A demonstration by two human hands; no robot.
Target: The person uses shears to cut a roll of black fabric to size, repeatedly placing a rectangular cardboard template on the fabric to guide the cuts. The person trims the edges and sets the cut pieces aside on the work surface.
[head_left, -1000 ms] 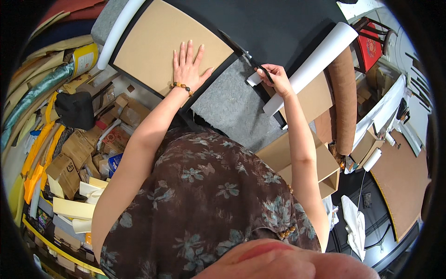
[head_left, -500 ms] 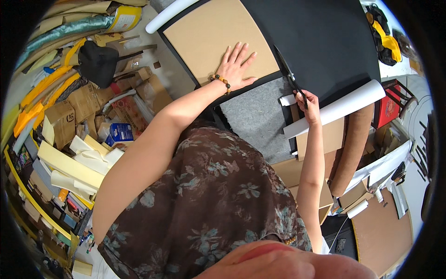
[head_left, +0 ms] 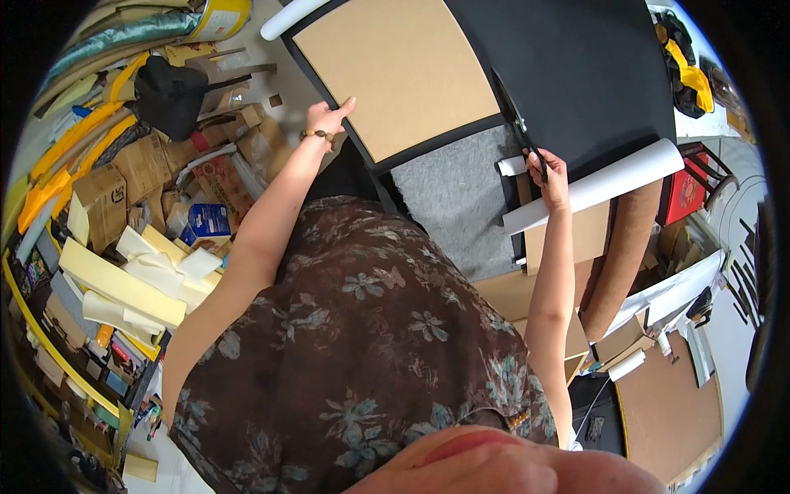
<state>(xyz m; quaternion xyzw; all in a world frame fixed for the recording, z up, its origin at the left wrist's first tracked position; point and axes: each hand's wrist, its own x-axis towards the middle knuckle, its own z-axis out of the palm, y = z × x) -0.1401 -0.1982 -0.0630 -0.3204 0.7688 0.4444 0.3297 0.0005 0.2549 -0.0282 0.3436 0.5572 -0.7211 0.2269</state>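
Your left hand point(head_left: 327, 116) has just changed its place: half a second ago it lies flat, with the fingers spread, on top of the tan board point(head_left: 399, 74), and now it is at the left edge of this board. Your thumb reaches the edge, but the other fingers are partly hidden, so I cannot tell if the left grip closes on something. It seems to me that the board is no longer pressed down from above at its middle. The board lies on the black sheet point(head_left: 584, 70), whose dark border shows around it. Your right hand point(head_left: 553, 183) keeps its grip closed around the handles of the scissors point(head_left: 519, 123), whose blades point away from you, just beside the board's right side. Near this hand are the white roll point(head_left: 592, 189) and the grey felt point(head_left: 453, 202).
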